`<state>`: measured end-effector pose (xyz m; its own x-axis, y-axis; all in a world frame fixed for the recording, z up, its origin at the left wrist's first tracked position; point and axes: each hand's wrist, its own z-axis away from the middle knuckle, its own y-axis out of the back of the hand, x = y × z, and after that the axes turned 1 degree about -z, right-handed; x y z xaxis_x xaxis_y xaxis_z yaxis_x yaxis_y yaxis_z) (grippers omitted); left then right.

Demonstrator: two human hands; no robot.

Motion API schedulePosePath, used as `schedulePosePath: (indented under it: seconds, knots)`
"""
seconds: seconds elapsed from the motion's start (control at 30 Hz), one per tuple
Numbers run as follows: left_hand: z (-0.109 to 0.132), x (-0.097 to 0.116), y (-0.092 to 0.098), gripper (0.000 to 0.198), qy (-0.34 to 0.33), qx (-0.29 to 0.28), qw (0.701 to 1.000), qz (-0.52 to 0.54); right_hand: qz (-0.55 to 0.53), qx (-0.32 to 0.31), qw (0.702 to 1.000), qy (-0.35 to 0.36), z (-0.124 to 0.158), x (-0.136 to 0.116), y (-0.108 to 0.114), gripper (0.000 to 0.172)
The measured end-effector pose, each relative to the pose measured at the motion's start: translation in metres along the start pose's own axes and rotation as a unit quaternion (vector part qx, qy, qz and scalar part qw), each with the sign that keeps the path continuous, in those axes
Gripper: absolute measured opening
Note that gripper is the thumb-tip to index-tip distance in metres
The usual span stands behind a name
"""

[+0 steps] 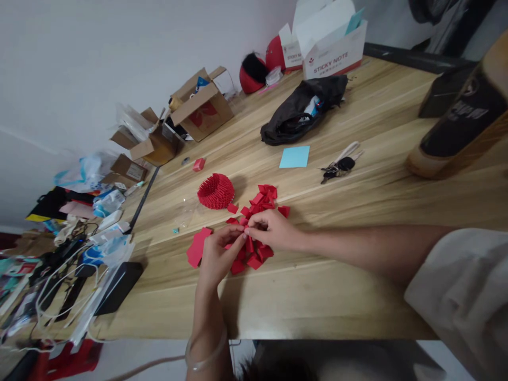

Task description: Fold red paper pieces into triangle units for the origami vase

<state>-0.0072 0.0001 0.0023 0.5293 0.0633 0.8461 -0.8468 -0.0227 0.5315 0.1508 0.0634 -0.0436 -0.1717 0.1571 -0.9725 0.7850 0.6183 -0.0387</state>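
My left hand (222,248) and my right hand (272,230) meet at the fingertips over a loose pile of folded red paper pieces (260,254). Both are pinched on a small red paper piece (246,229), mostly covered by the fingers. Beyond the pile stands a round red bowl shape (216,191), built from many small folded paper points. Flat red paper sheets (196,247) lie just left of my left hand. A few folded pieces sit between the bowl and the pile.
A blue sticky note (294,157), keys (337,168) and a black bag (301,114) lie farther back. At right stands a large bottle (456,121). Cardboard boxes (206,108) and a sticky-note box (333,53) line the back. Cables and a black box (121,288) clutter the left.
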Motion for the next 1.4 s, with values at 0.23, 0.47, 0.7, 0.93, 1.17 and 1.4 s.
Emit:
schedulePosePath:
  seconds: [0.23, 0.47, 0.7, 0.93, 1.17, 1.4]
  knots:
    - [-0.0008, -0.0013, -0.0004, 0.022, 0.004, 0.03, 0.999, 0.024, -0.008, 0.0, 1.0, -0.01, -0.0004, -0.0006, -0.0007, 0.019]
    - [-0.0006, 0.002, -0.001, 0.022, 0.006, 0.098, 0.994, 0.042, -0.006, -0.001, 1.0, -0.023, -0.0009, -0.0046, 0.0013, 0.022]
    - [-0.0008, 0.0044, -0.0019, 0.022, 0.003, 0.121, 0.991, 0.05, -0.007, -0.006, 0.999, -0.039, -0.0012, -0.0071, 0.0022, 0.023]
    - [0.0, 0.0045, -0.0013, 0.017, -0.01, 0.144, 0.988, 0.047, 0.001, -0.008, 0.999, -0.031, -0.0008, -0.0056, 0.0024, 0.026]
    - [0.0, 0.0019, -0.0009, 0.019, -0.015, 0.144, 0.988, 0.044, 0.01, -0.007, 1.0, -0.029, -0.0009, -0.0046, 0.0024, 0.026]
    - [0.0003, 0.0006, -0.0003, 0.018, -0.016, 0.129, 0.991, 0.042, 0.025, -0.008, 0.999, -0.019, -0.0004, -0.0049, 0.0026, 0.027]
